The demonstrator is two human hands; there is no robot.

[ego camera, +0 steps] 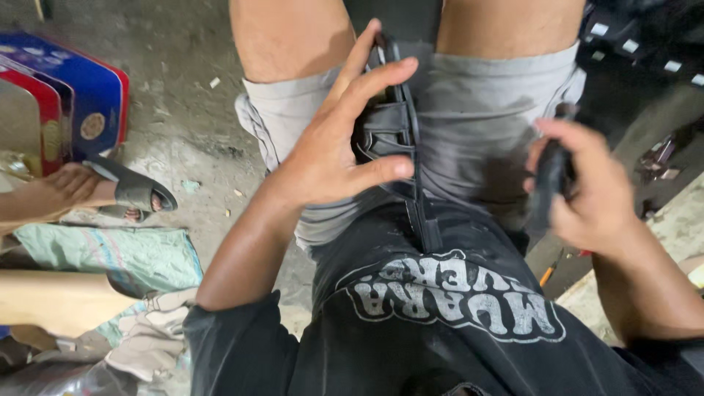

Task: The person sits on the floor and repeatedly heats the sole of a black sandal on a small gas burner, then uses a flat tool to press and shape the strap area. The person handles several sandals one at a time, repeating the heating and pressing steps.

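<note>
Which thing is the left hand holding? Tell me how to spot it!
Find the grey shorts in the middle. On the lap, the left hand grips a black plastic part. It is long and ribbed, bigger than the small dark piece in the right hand.

Black moulded part (396, 128): plastic, slightly glossy. Shorts (477, 110): grey cloth, matt. Floor (183, 88): rough concrete. Sandal (136, 191): matt rubber.
</note>
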